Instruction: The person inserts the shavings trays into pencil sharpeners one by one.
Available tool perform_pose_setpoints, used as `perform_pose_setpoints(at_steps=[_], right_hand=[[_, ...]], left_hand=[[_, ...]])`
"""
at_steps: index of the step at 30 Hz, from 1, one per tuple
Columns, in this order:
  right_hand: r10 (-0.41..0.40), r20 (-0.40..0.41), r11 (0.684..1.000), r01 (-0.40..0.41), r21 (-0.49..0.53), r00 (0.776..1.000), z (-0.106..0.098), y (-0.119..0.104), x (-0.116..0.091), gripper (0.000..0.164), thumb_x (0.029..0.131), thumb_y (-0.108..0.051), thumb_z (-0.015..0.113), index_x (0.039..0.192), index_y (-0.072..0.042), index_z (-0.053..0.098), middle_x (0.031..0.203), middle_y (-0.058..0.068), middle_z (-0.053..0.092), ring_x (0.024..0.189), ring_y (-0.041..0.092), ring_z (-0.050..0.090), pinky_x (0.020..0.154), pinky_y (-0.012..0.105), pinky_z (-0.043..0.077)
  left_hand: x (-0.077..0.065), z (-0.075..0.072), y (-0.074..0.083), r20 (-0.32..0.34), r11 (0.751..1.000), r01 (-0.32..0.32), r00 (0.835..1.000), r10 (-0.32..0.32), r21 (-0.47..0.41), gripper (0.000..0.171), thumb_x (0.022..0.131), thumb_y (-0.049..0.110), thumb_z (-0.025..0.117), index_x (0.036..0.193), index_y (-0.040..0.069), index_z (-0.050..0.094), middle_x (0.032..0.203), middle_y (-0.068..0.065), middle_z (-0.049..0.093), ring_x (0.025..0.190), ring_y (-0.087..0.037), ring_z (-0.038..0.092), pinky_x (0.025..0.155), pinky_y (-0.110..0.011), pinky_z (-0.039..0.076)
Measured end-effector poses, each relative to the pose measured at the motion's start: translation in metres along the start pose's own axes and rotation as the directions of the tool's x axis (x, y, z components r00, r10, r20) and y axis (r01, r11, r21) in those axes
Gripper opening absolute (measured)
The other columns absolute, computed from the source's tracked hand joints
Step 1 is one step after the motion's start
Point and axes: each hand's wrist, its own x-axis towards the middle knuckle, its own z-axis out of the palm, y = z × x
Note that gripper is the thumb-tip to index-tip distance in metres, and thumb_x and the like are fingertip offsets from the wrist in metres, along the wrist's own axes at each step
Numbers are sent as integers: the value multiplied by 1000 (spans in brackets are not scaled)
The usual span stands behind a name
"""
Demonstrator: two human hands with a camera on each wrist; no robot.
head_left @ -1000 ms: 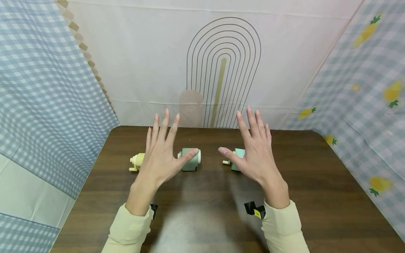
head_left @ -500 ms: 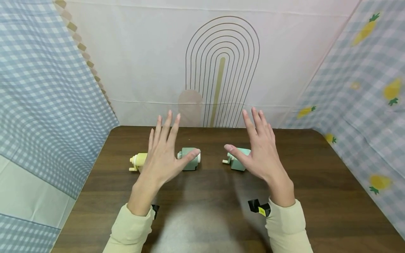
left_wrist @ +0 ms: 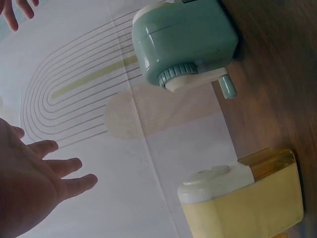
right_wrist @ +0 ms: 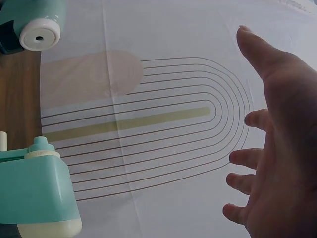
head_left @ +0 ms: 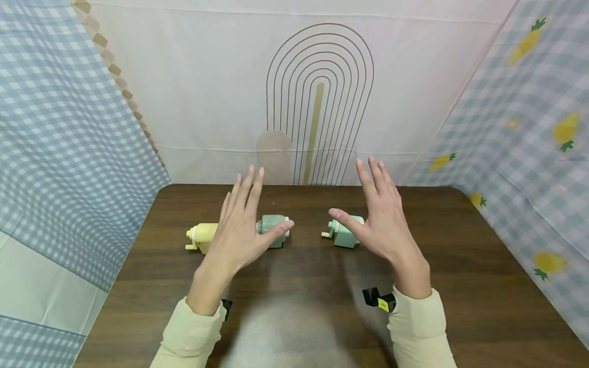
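Note:
Three crank pencil sharpeners stand in a row on the wooden table. My left hand [head_left: 238, 235], fingers spread and holding nothing, is raised in front of the yellow sharpener [head_left: 203, 236] and the grey-green sharpener [head_left: 276, 223], covering part of each. Over on the right, my right hand [head_left: 384, 225] is likewise raised with fingers apart, its thumb overlapping the mint sharpener [head_left: 344, 235]. The left wrist view shows the grey-green sharpener's crank handle [left_wrist: 228, 87] and the yellow one's amber drawer [left_wrist: 272, 163]. In the right wrist view, a white end with a pencil hole [right_wrist: 39, 37] faces me.
The dark wooden table [head_left: 294, 306] ends at a white cloth backdrop [head_left: 207, 92] printed with arches. Blue checked cloth [head_left: 69, 128] hangs on the left, and pineapple-patterned checked cloth [head_left: 515, 168] on the right. Black wrist cameras [head_left: 379, 300] sit at the cuffs.
My right hand has shifted to the right, uncovering more of the mint sharpener. The left hand has drifted slightly right, showing more of the yellow sharpener. The sharpeners stay in place on the table.

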Motion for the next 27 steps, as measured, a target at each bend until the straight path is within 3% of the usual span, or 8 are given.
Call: perform_pose_setpoints(at_steps=[3,10,17,20,22,25,27], right_hand=[[6,9,1000,-6,11,1000,-1,1,0,103,87,-53,74,165,-26,12,171,5,7,155,30,2,113,76,16],[12,18,999,-13,48,1000,-9,3,1,99,90,-51,72,165,-27,11,170,6,11,153,34,10,111,76,20],[46,-58,990,-37,137,997,-27,8,-8,88,94,-41,72,163,-31,20,165,9,29,148,35,26,110,73,27],[95,-109,963,-64,260,989,-23,20,-11,78,95,-32,73,160,-30,31,158,8,42,141,31,37,108,67,33],[137,-103,928,-92,361,985,-13,34,-16,70,96,-29,72,157,-28,37,152,9,49,137,29,43,108,63,36],[205,-18,876,-176,449,979,6,60,-26,60,100,-30,67,154,-23,42,147,11,54,135,30,46,109,62,36],[241,59,862,-241,446,969,17,77,-36,59,101,-34,65,154,-21,42,147,14,53,136,33,45,109,65,36]], left_hand=[[0,1,3,3,1000,-9,1000,9,-6,109,87,78,56,163,32,-7,171,6,-4,155,-31,4,120,-65,17],[5,9,16,26,998,-59,998,59,6,109,87,80,54,163,32,-9,171,9,-5,155,-27,1,121,-63,21],[3,26,42,112,990,-138,984,141,-32,109,87,81,51,164,31,-8,171,7,-3,155,-24,3,120,-60,24],[2,32,50,153,984,-113,979,134,-139,108,86,80,56,162,38,-8,170,12,1,154,-21,11,117,-61,30],[1,37,53,178,973,-65,978,106,-223,108,84,78,60,161,44,-8,169,14,5,152,-21,18,114,-62,35],[-1,45,57,219,951,9,974,62,-310,108,83,76,64,158,50,-9,168,13,11,148,-24,29,112,-60,39],[0,52,60,249,943,41,968,45,-329,108,83,74,66,157,52,-9,168,11,14,146,-26,32,110,-61,40]])
